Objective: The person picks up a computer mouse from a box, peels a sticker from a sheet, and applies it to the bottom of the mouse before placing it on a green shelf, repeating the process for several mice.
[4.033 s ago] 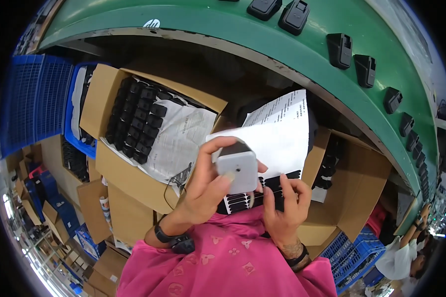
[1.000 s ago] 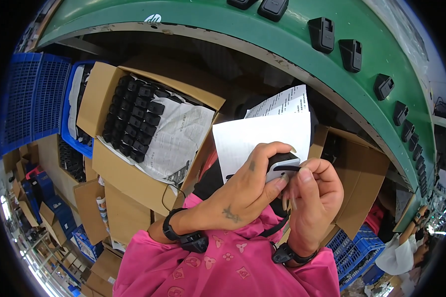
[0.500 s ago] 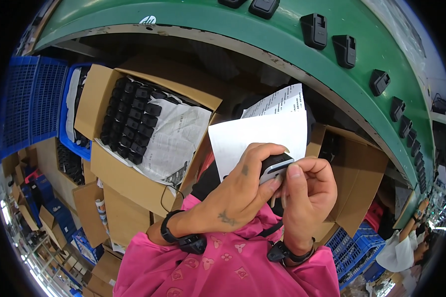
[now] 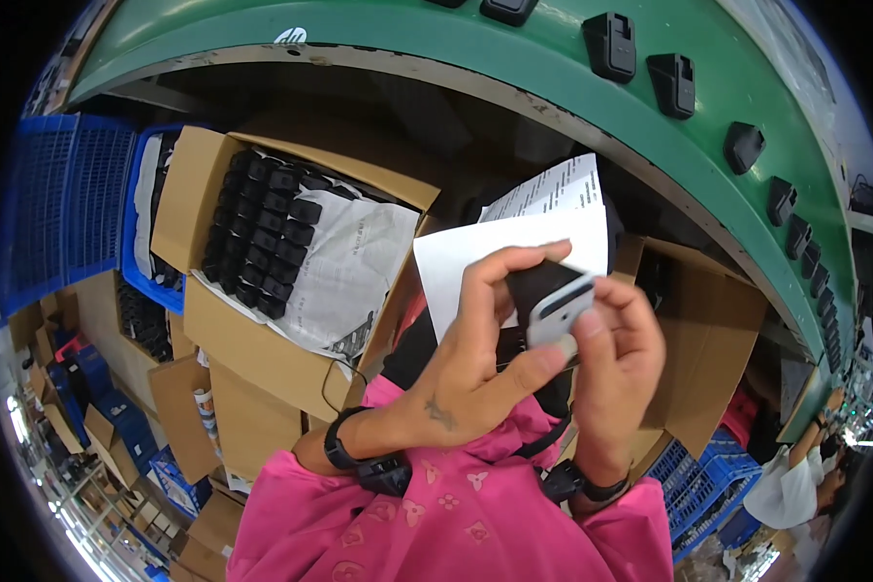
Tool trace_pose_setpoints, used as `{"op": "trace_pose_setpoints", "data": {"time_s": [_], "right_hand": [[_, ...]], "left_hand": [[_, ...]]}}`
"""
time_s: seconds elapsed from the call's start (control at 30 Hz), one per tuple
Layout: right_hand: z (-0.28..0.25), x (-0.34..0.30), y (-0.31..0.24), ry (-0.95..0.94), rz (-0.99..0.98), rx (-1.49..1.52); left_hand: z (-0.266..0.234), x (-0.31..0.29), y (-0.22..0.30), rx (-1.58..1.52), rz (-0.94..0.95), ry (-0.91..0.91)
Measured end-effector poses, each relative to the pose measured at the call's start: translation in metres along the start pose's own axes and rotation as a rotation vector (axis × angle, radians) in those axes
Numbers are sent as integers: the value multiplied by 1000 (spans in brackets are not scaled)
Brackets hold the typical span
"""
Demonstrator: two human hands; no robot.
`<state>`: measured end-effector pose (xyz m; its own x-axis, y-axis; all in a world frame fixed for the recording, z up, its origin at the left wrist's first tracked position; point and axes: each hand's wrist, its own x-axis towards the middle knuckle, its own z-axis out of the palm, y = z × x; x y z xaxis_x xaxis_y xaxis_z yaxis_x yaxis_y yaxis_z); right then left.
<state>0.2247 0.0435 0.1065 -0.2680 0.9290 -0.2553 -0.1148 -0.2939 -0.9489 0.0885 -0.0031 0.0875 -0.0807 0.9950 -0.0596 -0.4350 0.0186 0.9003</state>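
My left hand (image 4: 470,373) is wrapped around a black plastic housing (image 4: 532,291), thumb in front and index finger over its top. The housing's pale grey end face (image 4: 561,315), with a dark slot, is tilted toward the right. My right hand (image 4: 613,373) is closed at that face, thumb and bent fingers pinching its right edge. Whether anything small is between those fingers is hidden. Behind the hands, white paper sheets (image 4: 446,262) lie about level with my lap, one with printed lines.
Across the top curves a green workbench (image 4: 436,58) with several black plastic housings (image 4: 611,47) spaced in a row. An open carton (image 4: 252,339) at left holds rows of black parts (image 4: 252,233) and paper. Another carton (image 4: 713,339) and a blue crate (image 4: 703,485) stand at right, near a co-worker's white sleeve (image 4: 786,490).
Both hands have moved up slightly with the housing, which has turned so its pale face shows more fully. My right fingers have shifted along its right edge.
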Motion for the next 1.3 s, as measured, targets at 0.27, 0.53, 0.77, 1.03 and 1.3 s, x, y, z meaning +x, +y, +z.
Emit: {"op": "trace_pose_setpoints", "data": {"time_s": [0.27, 0.53, 0.77, 1.03, 1.3], "right_hand": [[-20, 27, -41, -285, -227, -512], [-22, -11, 16, 77, -611, -1071], [-6, -31, 55, -41, -544, -1119], [-2, -34, 56, 11, -572, -1109], [-5, -30, 55, -22, -450, -883]], "left_hand": [[-35, 53, 71, 387, -338, -384], [-31, 38, 8, -45, -183, -94], [-13, 45, -25, -233, -124, -16], [-8, 43, -36, -278, -149, 16], [-10, 43, -42, -398, -177, 27]]}}
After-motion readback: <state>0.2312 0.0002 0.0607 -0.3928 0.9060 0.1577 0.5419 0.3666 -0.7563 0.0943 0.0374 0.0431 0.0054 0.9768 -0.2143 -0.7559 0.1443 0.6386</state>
